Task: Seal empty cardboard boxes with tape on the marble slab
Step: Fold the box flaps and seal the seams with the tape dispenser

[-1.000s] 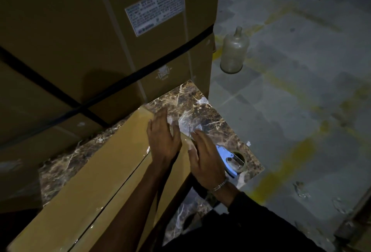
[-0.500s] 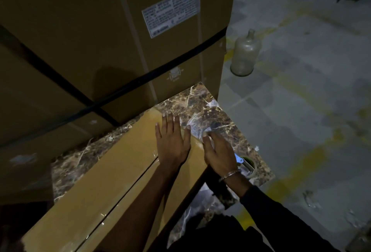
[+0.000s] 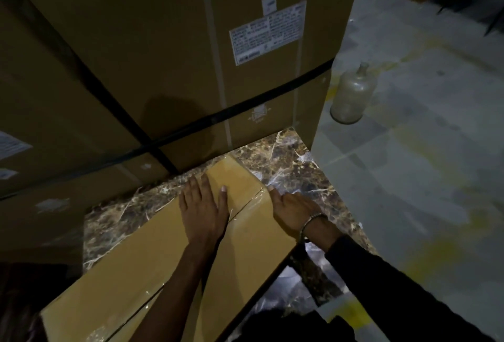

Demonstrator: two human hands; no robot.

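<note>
Left hand (image 3: 203,209) flat, fingers spread, pressing on top of the box (image 3: 169,254). Right hand (image 3: 293,209) flat too, fingers straight, pressed on the box's end, just right of the left hand. Shiny tape (image 3: 245,205) along the seam between both hands. Box lying on the marble surface (image 3: 289,167). Beyond the hands, a huge strapped carton (image 3: 169,55). Far right, a bottle (image 3: 351,96) on the floor (image 3: 422,151).

1. a dim warehouse or storeroom.
2. a very large strapped carton (image 3: 163,55) with a printed shipping label (image 3: 268,32) stands along the far edge of a marble slab (image 3: 286,161).
3. stained concrete floor (image 3: 422,164) with a dusty glass jug (image 3: 353,96) standing on it.
</note>
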